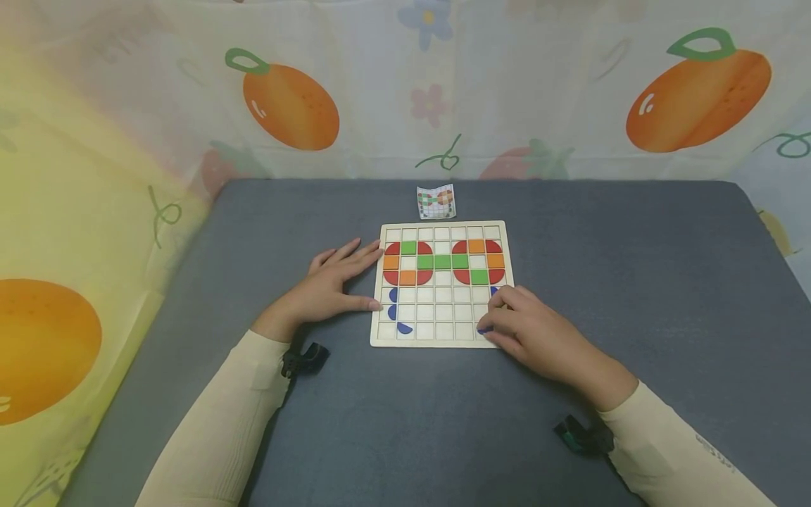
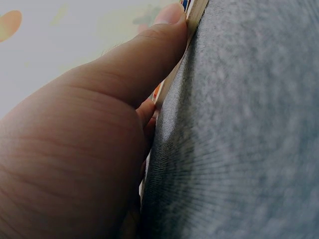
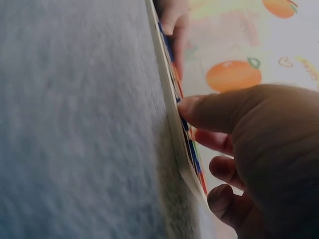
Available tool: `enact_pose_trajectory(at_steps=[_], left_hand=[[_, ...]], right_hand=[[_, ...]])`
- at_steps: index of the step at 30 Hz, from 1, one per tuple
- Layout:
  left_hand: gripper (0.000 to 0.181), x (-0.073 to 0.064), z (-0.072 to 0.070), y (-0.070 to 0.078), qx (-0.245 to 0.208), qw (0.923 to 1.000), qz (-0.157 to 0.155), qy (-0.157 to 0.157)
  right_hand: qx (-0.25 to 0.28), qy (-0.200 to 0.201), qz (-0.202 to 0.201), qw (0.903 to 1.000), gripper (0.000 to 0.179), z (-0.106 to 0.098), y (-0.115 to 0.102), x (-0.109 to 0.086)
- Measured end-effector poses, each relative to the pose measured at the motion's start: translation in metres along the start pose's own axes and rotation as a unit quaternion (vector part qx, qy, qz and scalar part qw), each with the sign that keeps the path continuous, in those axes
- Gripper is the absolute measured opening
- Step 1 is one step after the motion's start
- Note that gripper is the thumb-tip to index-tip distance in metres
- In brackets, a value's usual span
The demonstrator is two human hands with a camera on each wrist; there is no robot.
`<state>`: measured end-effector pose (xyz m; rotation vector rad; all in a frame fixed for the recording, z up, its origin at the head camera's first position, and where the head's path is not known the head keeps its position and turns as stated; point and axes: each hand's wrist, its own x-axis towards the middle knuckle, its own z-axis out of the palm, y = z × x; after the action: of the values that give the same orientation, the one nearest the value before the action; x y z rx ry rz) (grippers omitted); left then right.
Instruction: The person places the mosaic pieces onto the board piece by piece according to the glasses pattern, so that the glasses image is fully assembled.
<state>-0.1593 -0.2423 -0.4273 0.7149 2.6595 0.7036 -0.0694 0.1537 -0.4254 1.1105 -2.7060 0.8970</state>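
A pale wooden grid board (image 1: 442, 331) lies flat on the table. Red rounded-corner pieces (image 1: 391, 277), green squares (image 1: 442, 262) and orange squares (image 1: 495, 261) fill cells in its upper half. Blue half-round pieces (image 1: 404, 328) sit down the lower left, and another blue piece (image 1: 495, 290) shows at the right edge. My left hand (image 1: 329, 282) rests along the board's left edge, fingers spread and thumb touching the rim. At the lower right corner my right hand (image 1: 535, 334) pinches a blue half-round piece (image 1: 484, 329) against the board; fingertips partly hide it.
Just behind the board stands a small printed pattern card (image 1: 436, 203) with a similar coloured grid. Grey cloth (image 1: 633, 282) covers the table. A fruit-print curtain (image 1: 380, 91) hangs behind and at the left side.
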Motion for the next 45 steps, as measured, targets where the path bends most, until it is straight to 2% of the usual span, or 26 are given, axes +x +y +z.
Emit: enact_pose_trajectory(at_steps=[4, 7, 10, 13, 16, 23, 30, 37, 45], left_hand=[[0.106, 0.001, 0.001, 0.0, 0.001, 1.0, 0.004, -0.002], [0.106, 0.003, 0.002, 0.0, 0.0, 1.0, 0.007, -0.003], [0.107, 0.003, 0.001, 0.0, -0.002, 1.0, 0.008, -0.003], [0.107, 0.003, 0.0, -0.001, -0.002, 1.0, 0.009, -0.004], [0.107, 0.002, 0.001, -0.003, -0.001, 0.9999, 0.011, -0.004], [0.108, -0.003, 0.001, -0.002, -0.002, 1.0, 0.007, -0.003], [0.108, -0.01, -0.004, -0.002, 0.003, 1.0, -0.001, -0.004], [0.109, -0.017, -0.007, -0.003, 0.011, 0.9998, 0.001, 0.016], [0.109, -0.011, -0.011, -0.002, 0.011, 0.9997, 0.014, 0.017]], right_hand=[[0.011, 0.014, 0.033, 0.9993, 0.027, -0.005, 0.006, -0.007], [0.035, 0.064, 0.057, 0.9957, 0.034, -0.01, 0.017, -0.013], [0.083, 0.127, 0.088, 0.9845, 0.034, -0.012, 0.033, -0.018], [0.137, 0.16, 0.125, 0.9695, 0.031, -0.011, 0.044, -0.02], [0.16, 0.155, 0.147, 0.9639, 0.028, -0.008, 0.047, -0.02], [0.151, 0.137, 0.164, 0.9651, 0.025, -0.006, 0.048, -0.014], [0.147, 0.113, 0.173, 0.9673, 0.029, -0.006, 0.038, -0.009], [0.147, 0.104, 0.175, 0.9681, 0.032, -0.006, 0.034, -0.004], [0.141, 0.111, 0.174, 0.9684, 0.029, -0.009, 0.034, -0.005]])
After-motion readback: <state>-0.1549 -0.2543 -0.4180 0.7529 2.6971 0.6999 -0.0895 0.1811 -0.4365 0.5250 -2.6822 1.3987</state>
